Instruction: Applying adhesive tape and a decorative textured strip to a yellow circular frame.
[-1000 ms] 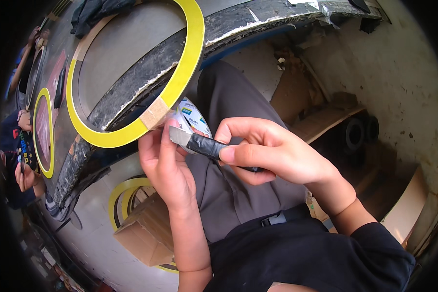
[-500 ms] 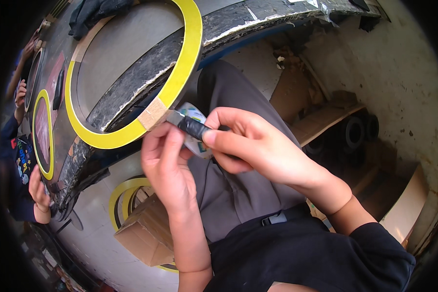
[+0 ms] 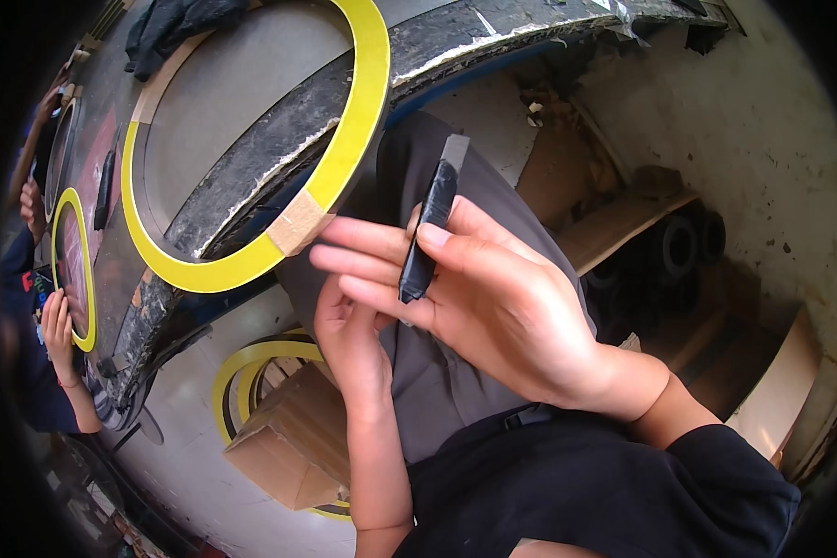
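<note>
My right hand (image 3: 493, 288) pinches a black-wrapped knife (image 3: 428, 232) between thumb and forefinger, its flat grey blade pointing up and away. The other fingers of that hand stretch left, their tips close to a tan tape patch (image 3: 296, 223) on a large yellow ring (image 3: 355, 139). Whether they touch it I cannot tell. The ring lies on the dark workbench, its near part jutting past the edge. Below the ring, my left hand (image 3: 355, 339) is partly behind the right one, its fingers curled; what they hold, if anything, is hidden.
The worn workbench edge (image 3: 456, 46) curves across the top. At the left, another person's hand (image 3: 58, 325) touches a smaller yellow ring (image 3: 90, 288). A cardboard box (image 3: 293, 437) and yellow rings (image 3: 242, 363) are on the floor. Black rolls (image 3: 679, 244) lie under a cardboard sheet (image 3: 632, 228) at right.
My right hand has turned, swinging the knife blade from the patch to upright, and its fingers have spread. My left hand has dropped from the ring. The clear tape roll behind the hands no longer shows.
</note>
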Tool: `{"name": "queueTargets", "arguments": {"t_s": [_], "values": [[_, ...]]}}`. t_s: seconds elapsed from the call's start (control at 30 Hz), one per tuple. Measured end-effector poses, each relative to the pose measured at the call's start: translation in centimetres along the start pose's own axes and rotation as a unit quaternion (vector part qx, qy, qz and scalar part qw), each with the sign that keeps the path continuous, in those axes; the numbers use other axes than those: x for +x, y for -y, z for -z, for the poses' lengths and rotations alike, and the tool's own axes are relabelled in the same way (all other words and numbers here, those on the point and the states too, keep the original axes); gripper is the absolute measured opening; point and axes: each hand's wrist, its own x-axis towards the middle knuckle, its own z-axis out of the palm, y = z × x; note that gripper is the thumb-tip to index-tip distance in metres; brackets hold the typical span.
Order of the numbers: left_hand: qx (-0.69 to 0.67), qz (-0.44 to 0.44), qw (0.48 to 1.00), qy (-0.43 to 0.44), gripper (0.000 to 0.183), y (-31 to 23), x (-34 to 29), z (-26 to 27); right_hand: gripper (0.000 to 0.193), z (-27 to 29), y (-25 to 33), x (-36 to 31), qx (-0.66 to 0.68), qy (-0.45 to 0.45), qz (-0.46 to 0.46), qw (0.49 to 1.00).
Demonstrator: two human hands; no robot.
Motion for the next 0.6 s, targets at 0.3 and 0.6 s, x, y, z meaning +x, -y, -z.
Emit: {"name": "queueTargets", "arguments": {"t_s": [0.3,0.6], "values": [[0.062,0.018,0.998,-0.007,0.007,0.0,-1.7,-0.9,0.022,1.3,-0.9,2.4,-0.166,0.018,0.054,0.984],[0.297,-0.606,0.708,0.207,0.035,-11.8,-2.4,-11.0,0.019,0.6,17.3,1.7,-0.779,-0.192,0.334,0.494]]}}
